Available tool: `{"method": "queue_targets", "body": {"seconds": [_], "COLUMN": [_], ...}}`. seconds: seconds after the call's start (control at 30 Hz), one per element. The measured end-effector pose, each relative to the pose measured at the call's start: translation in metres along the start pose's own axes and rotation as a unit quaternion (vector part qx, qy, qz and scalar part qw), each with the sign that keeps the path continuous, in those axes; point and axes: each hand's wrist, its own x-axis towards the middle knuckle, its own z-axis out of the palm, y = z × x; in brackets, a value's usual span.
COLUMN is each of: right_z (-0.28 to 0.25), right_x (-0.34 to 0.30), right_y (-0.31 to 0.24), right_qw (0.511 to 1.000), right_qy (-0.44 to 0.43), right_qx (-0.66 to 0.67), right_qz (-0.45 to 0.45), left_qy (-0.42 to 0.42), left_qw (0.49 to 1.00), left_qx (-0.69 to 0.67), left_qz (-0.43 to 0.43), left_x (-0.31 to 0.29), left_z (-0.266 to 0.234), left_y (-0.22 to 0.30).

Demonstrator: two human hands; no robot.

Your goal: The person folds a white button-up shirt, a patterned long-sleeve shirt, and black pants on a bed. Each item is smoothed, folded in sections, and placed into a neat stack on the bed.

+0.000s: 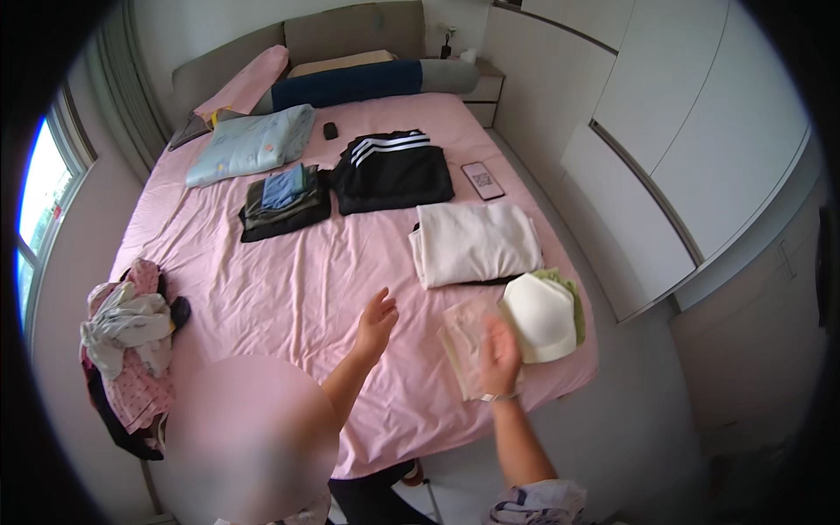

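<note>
Hand, left [376, 325]: held open.
Hand, right [500, 353]: over beige cloth [461, 341]; grip can't be told.
White cloth [477, 243]: laid flat, maybe to stop creases.

A blue-and-grey bolster [350, 85] lies before the far headboard [354, 35]. A grey curtain [129, 87] hangs far left; pale cabinets [700, 114] line the right. The small black object [330, 130] on the pink sheet [262, 306] may be a case.

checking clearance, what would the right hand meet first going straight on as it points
The right hand would likely meet the folded white cloth first, though height is hard to judge.
</note>
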Motion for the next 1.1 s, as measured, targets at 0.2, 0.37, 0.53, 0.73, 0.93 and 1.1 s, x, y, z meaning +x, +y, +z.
{"method": "queue_targets", "body": {"seconds": [0.2,0.37,0.53,0.73,0.93,1.1], "right_z": [0.046,0.059,0.047,0.049,0.067,0.093], "right_x": [-0.131,-0.151,-0.159,-0.189,-0.195,-0.192], "right_y": [0.019,0.009,0.01,-0.003,-0.006,-0.015], "right_qw": [0.957,0.917,0.893,0.83,0.82,0.816], "right_qy": [-0.145,-0.181,-0.186,-0.222,-0.207,-0.155], "right_qx": [-0.234,-0.331,-0.388,-0.507,-0.533,-0.549], "right_qz": [-0.09,-0.131,-0.135,-0.067,-0.001,0.096], "left_qy": [0.041,0.154,0.146,0.188,0.181,0.314], "left_qw": [0.78,0.754,0.717,0.705,0.727,0.716], "left_qx": [0.603,0.627,0.678,0.684,0.662,0.622], "left_qz": [0.164,0.119,0.07,-0.009,-0.01,-0.049], "left_x": [-0.129,-0.215,-0.257,-0.314,-0.314,-0.309], "left_z": [-0.104,-0.16,-0.18,-0.209,-0.219,-0.244], "left_y": [-0.014,-0.014,-0.017,-0.027,-0.029,-0.028]}}
